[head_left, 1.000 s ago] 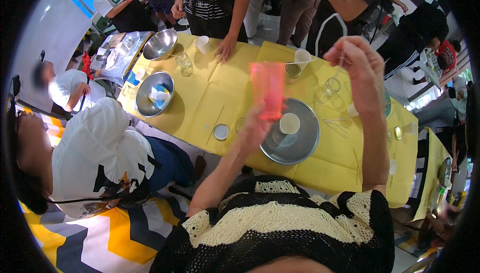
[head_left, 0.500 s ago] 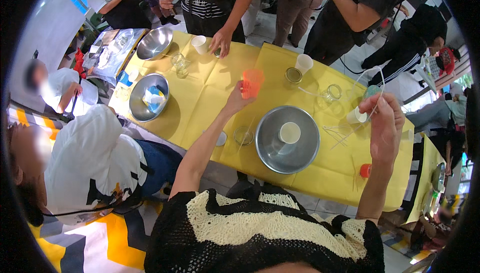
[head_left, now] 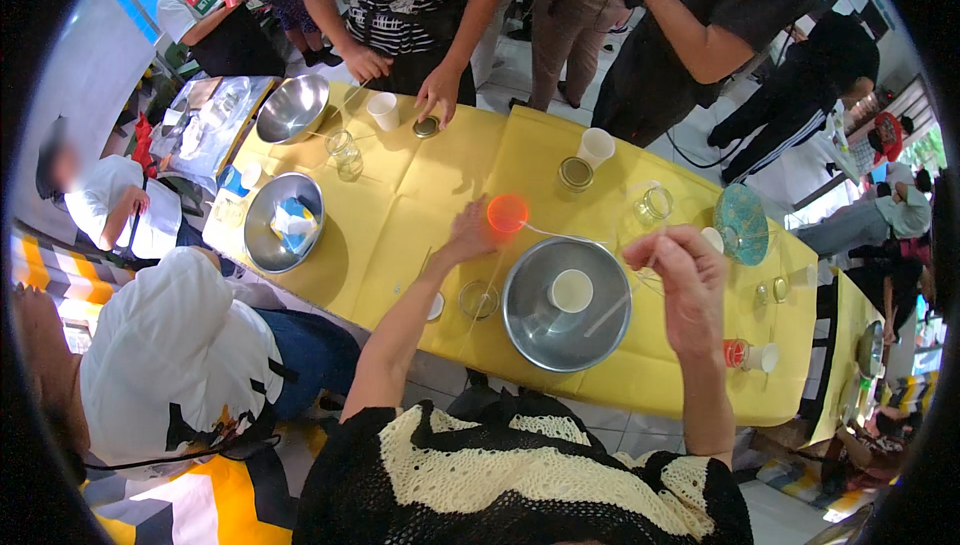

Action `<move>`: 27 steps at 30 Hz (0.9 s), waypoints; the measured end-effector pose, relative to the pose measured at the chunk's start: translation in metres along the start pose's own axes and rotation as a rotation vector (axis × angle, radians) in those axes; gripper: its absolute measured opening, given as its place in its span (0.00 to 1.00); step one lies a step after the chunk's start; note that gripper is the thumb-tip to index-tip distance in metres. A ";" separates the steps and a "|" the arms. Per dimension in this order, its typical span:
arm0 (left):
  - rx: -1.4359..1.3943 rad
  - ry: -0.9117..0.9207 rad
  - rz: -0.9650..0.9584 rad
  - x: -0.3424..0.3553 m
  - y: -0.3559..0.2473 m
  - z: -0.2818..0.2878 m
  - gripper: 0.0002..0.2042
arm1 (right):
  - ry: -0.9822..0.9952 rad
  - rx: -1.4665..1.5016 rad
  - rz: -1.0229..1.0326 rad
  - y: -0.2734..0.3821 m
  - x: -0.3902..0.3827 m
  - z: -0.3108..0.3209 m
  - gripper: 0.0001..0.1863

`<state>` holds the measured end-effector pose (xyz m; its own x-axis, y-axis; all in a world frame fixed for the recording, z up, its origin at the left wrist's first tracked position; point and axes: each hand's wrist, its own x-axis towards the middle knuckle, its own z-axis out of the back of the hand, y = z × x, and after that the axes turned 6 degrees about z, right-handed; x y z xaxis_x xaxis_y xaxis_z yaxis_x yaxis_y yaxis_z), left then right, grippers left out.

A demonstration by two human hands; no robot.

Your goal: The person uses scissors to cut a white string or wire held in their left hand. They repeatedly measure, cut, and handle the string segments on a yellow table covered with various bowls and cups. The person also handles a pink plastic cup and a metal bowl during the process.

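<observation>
My left hand [head_left: 470,232] is closed around the left side of a bright orange plastic cup [head_left: 507,213], its mouth facing up. My right hand [head_left: 685,275] pinches thin white strings [head_left: 565,235]; one stretches left to the orange cup's rim. A blurred pale strand [head_left: 608,317] hangs over a steel bowl [head_left: 517,333]. Inside that bowl stands a white paper cup [head_left: 570,291]. Left of the bowl, a round clear glass jar [head_left: 478,299] has a thin stick across it.
The yellow-covered table [head_left: 410,215] also bears a second steel bowl [head_left: 250,230] with a blue-white packet, a glass jar [head_left: 653,205], a lidded jar [head_left: 576,174], a teal patterned bowl [head_left: 741,225] and a red container [head_left: 736,353]. Across it, a person's hand [head_left: 438,93] touches a jar lid.
The orange cup came down toward the table in my left hand. My right hand moved left and lower with the strings, bringing one to the cup. The person across reached down to the lid.
</observation>
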<state>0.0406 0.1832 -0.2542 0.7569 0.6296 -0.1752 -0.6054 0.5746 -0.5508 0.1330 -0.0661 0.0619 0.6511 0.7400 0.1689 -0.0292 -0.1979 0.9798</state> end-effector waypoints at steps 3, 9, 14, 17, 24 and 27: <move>-0.215 -0.287 0.017 -0.018 0.040 0.055 0.40 | 0.053 0.103 -0.050 -0.005 0.002 -0.015 0.08; -0.754 -0.639 -0.117 -0.142 -0.114 0.211 0.10 | 0.130 0.228 0.027 -0.020 0.006 -0.047 0.08; -1.211 -0.394 -0.265 -0.192 -0.180 0.189 0.08 | 0.194 0.301 0.077 -0.040 0.005 -0.081 0.09; -1.494 -0.343 -0.163 -0.206 -0.177 0.193 0.08 | 0.185 0.319 0.096 -0.045 -0.004 -0.098 0.08; -1.564 -0.324 -0.078 -0.223 -0.150 0.175 0.08 | 0.215 0.260 0.188 -0.060 -0.025 -0.122 0.08; -1.531 -0.301 0.014 -0.233 -0.142 0.168 0.10 | 0.230 0.244 0.168 -0.069 -0.035 -0.121 0.08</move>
<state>-0.0913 0.0424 0.0015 0.5651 0.8154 -0.1261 0.3483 -0.3743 -0.8594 0.0208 -0.0005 0.0009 0.4645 0.8037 0.3720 0.0785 -0.4557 0.8867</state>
